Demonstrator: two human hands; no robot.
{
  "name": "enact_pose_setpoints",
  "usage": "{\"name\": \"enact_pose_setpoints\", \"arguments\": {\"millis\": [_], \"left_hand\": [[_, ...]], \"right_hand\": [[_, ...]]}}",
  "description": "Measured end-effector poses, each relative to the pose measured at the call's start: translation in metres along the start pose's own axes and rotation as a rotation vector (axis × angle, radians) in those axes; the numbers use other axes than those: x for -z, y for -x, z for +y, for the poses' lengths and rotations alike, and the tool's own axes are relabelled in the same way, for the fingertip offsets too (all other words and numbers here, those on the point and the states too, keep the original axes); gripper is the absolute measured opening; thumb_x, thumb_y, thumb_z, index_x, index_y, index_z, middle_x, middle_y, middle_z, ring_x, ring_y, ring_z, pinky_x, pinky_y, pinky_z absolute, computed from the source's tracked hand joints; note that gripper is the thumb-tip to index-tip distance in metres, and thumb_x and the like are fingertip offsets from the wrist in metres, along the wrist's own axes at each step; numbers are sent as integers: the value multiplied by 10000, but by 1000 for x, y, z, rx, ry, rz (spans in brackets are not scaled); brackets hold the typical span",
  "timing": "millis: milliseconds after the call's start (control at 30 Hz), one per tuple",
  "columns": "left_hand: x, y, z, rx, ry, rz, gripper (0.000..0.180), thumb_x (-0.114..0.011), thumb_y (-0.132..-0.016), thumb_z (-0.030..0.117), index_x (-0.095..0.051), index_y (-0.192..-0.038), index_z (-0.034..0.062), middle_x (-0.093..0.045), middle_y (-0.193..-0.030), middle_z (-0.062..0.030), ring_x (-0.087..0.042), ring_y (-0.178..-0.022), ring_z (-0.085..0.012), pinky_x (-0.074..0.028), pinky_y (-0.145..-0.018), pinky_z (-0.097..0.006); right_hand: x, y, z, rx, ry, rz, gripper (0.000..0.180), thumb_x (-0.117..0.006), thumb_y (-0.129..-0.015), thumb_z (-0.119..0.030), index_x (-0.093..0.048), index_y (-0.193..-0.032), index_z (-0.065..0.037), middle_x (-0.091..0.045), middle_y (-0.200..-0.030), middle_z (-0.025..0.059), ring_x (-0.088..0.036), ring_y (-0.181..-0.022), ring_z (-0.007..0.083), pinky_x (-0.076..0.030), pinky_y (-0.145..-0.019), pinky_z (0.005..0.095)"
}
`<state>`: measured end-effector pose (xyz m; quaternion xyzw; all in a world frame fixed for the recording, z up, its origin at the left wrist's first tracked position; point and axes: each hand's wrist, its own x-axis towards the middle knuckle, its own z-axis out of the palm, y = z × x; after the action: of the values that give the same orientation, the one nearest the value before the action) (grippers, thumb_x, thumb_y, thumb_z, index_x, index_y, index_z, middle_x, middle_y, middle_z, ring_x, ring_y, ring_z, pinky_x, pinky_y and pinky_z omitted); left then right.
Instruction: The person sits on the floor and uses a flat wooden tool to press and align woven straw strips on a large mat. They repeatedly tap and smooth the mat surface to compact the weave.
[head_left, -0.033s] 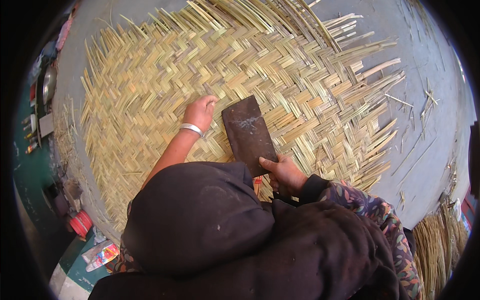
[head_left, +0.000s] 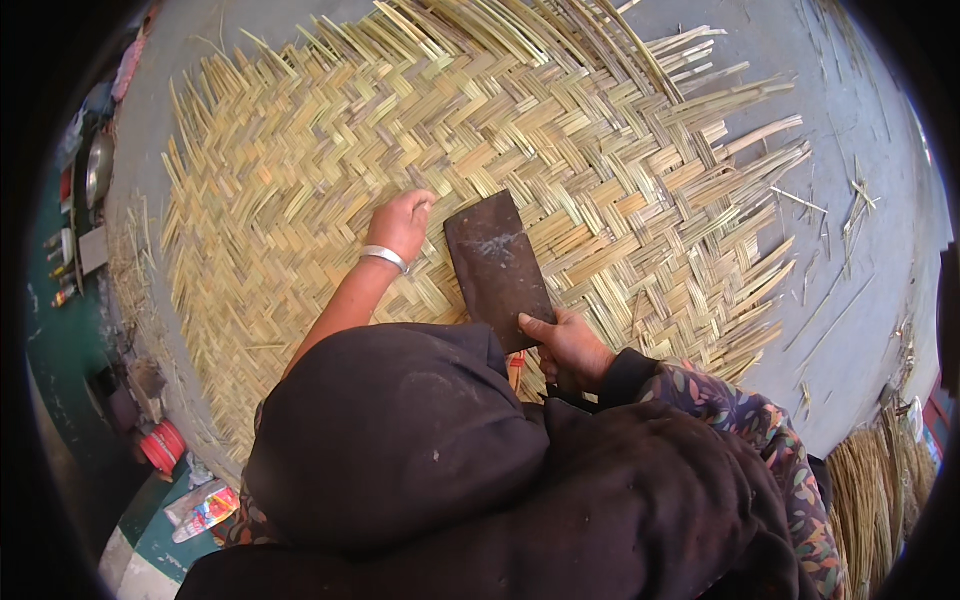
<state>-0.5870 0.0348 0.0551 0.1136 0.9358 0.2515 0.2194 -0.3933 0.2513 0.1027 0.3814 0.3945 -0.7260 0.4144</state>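
Observation:
Beneath both hands spreads a mat [head_left: 300,220] of flat straw-coloured strips in a zigzag weave, its loose ends sticking out along the far and right edges. My left hand [head_left: 402,222], with a silver bracelet at the wrist, rests on the middle of it with fingers curled in; whether they pinch a strip is hidden. To its right, my right hand [head_left: 575,347] grips the near end of a dark, flat, rectangular cleaver [head_left: 495,262], thumb on top. The blade points away from me over the weave, scuffed pale near its far end. Its handle is hidden.
Grey floor [head_left: 840,300] with scattered straw bits borders the mat. A bundle of stalks [head_left: 870,490] lies at the lower right. Along the left are a red round container [head_left: 162,447], a plastic packet [head_left: 208,512] and a metal bowl [head_left: 99,170]. Dark cloth covers the lower middle.

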Motion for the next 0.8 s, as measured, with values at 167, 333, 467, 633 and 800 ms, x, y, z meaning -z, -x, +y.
{"name": "enact_pose_setpoints", "arguments": {"millis": [167, 333, 467, 633, 800], "left_hand": [[-1, -3, 0, -11, -10, -3, 210, -570, -911, 167, -709, -1042, 80, -698, -1040, -175, -665, -960, -358, -524, -848, -415], [0, -4, -2, -22, -44, -17, 201, -586, -897, 154, -722, -1019, 71, -691, -1043, -199, -663, -960, -366, -521, -859, -413], [-1, -2, -6, 6, -115, -34, 191, -596, -884, 148, -725, -1001, 69, -688, -1017, -203, -658, -941, -379, -517, -854, -423], [-4, -3, -7, -29, -206, -22, 188, -597, -864, 136, -718, -993, 71, -685, -1003, -187, -649, -943, -363, -506, -861, -419], [-5, -3, -2, -36, -209, -11, 171, -599, -868, 130, -713, -983, 74, -668, -1010, -189, -634, -948, -381, -502, -855, -428]], "right_hand": [[-7, -2, 6, -23, -38, -26, 273, -596, -982, -284, -549, -1076, -32, -459, -557, 23, -419, -398, 133, -337, -377, 311], [-7, -15, 16, 18, -70, -75, 285, -598, -983, -307, -542, -1045, -35, -451, -566, 17, -408, -412, 127, -337, -391, 300], [0, -28, 24, -7, -156, -132, 308, -598, -986, -347, -519, -1032, -54, -428, -566, 9, -378, -413, 119, -323, -396, 293], [8, -38, 30, -30, -210, -246, 304, -606, -980, -381, -508, -1004, -94, -391, -556, -10, -355, -406, 106, -308, -390, 285], [12, -41, 30, -96, -289, -368, 299, -616, -974, -390, -515, -975, -108, -374, -554, -23, -346, -403, 98, -301, -385, 281]]}}
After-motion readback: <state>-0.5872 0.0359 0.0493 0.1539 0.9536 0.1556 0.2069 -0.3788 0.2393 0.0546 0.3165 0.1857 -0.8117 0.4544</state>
